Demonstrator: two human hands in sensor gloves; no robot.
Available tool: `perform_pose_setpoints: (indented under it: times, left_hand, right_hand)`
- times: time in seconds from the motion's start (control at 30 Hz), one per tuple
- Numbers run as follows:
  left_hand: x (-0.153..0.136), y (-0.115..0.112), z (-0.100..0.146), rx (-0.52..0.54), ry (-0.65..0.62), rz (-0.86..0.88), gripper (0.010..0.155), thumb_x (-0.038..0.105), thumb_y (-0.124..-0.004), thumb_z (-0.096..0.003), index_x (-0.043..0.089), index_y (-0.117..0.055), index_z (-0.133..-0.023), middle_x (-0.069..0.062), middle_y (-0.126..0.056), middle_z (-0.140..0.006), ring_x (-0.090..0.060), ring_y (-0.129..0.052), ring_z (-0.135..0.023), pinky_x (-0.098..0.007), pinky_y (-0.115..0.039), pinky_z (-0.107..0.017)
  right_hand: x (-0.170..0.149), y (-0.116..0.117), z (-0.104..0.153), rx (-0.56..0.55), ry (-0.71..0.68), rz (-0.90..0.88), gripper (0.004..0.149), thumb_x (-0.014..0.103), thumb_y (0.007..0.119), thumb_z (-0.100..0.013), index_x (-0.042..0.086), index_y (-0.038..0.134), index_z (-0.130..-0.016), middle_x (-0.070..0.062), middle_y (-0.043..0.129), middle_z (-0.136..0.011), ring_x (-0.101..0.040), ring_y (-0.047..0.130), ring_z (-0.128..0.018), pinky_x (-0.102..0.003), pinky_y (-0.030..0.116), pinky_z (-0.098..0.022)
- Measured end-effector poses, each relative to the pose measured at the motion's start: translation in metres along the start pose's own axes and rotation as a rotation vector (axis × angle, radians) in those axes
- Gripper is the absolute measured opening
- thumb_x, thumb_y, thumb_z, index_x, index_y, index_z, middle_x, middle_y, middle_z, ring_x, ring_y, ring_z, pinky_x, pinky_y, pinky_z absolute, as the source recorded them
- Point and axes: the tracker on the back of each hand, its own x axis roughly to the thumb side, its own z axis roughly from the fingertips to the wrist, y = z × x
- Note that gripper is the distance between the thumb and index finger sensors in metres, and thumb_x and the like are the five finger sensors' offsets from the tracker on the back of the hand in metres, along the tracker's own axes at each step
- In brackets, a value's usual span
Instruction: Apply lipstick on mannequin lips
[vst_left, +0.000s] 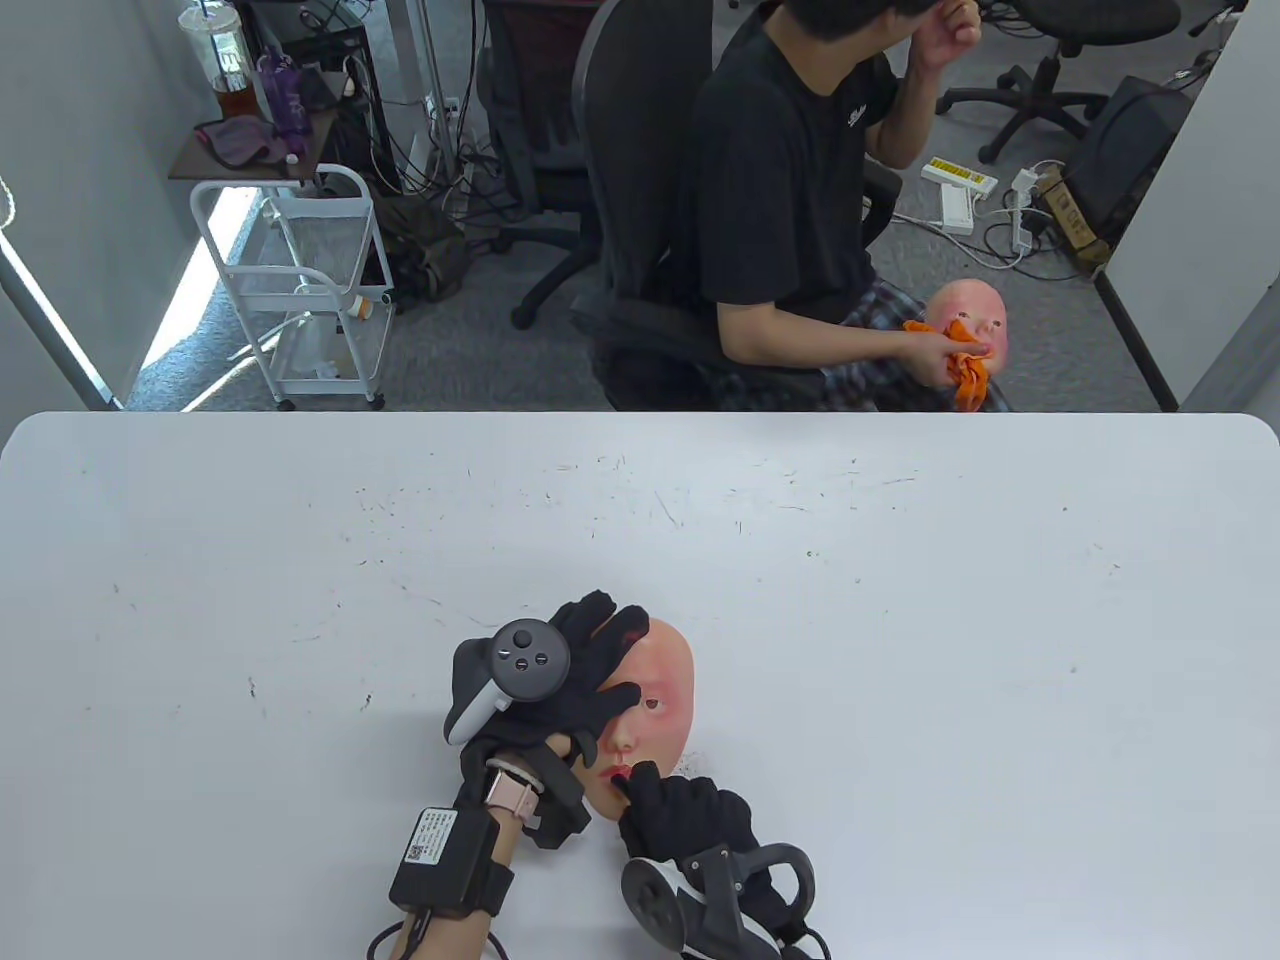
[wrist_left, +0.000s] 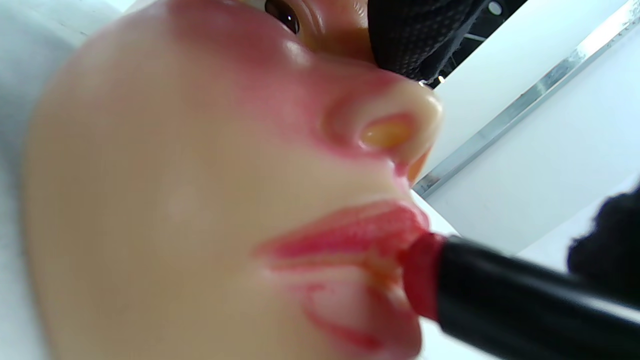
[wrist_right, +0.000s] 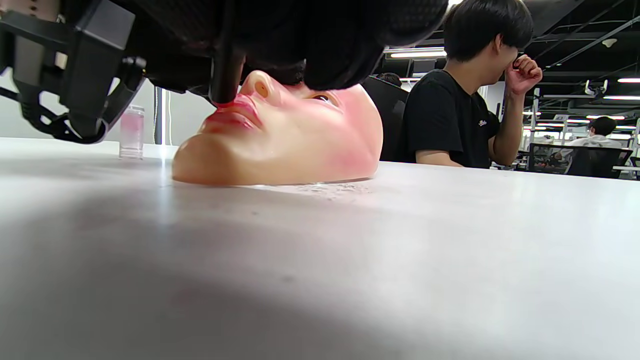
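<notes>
Table (vst_left: 900, 600) space near the bottom middle of the frame is taken by the mannequin face (vst_left: 662, 700), laid flat, looking up. On its left side, the face is pressed down by the left hand (vst_left: 560, 690), fingers spread over brow and cheek. Lower right, the lipstick (wrist_left: 500, 300) is pinched by the right hand (vst_left: 690, 810), and its red tip is touching the lips (wrist_left: 350, 240).

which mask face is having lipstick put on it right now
The mask lying on the table, with the lipstick on its lips; the other mask is off the table with the seated man.
</notes>
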Motion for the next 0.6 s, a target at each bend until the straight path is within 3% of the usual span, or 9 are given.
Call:
perform_pose_setpoints:
  times: [0.2,0.3,0.53,0.6]
  left_hand:
    - [0.000,-0.001,0.000,0.004,0.000,0.002,0.077,0.041,-0.080,-0.0516,0.048,-0.039,-0.116,0.005,-0.014,-0.125,-0.030,-0.011,-0.114,-0.062,-0.031,-0.082]
    - [0.000,-0.001,0.001,0.002,0.000,0.003,0.077,0.041,-0.080,-0.0515,0.049,-0.039,-0.116,0.005,-0.014,-0.125,-0.030,-0.011,-0.114,-0.062,-0.031,-0.082]
    - [0.000,-0.001,0.001,0.004,0.000,0.003,0.077,0.041,-0.079,-0.0516,0.048,-0.039,-0.116,0.005,-0.014,-0.125,-0.030,-0.011,-0.114,-0.062,-0.030,-0.082]
    - [0.000,-0.001,0.001,0.002,0.001,0.000,0.077,0.041,-0.079,-0.0516,0.048,-0.039,-0.116,0.005,-0.013,-0.125,-0.030,-0.011,-0.114,-0.062,-0.031,-0.082]
  right_hand:
    - [-0.008,0.002,0.001,0.032,0.053,-0.031,0.051,0.044,0.074,-0.048,0.014,0.079,-0.089,-0.002,0.092,-0.057,-0.027,0.091,-0.054,-0.042,0.075,-0.044]
    - [-0.001,0.001,0.001,0.004,-0.005,-0.019,0.051,0.044,0.073,-0.049,0.015,0.078,-0.090,-0.001,0.091,-0.059,-0.027,0.091,-0.055,-0.041,0.075,-0.045]
    - [-0.003,0.001,0.000,-0.029,0.066,0.010,0.051,0.044,0.075,-0.048,0.014,0.080,-0.089,-0.002,0.092,-0.057,-0.027,0.091,-0.053,-0.042,0.076,-0.044]
    - [-0.007,0.002,0.001,0.014,0.079,0.002,0.051,0.044,0.075,-0.048,0.014,0.079,-0.089,-0.002,0.092,-0.057,-0.027,0.092,-0.053,-0.042,0.076,-0.044]
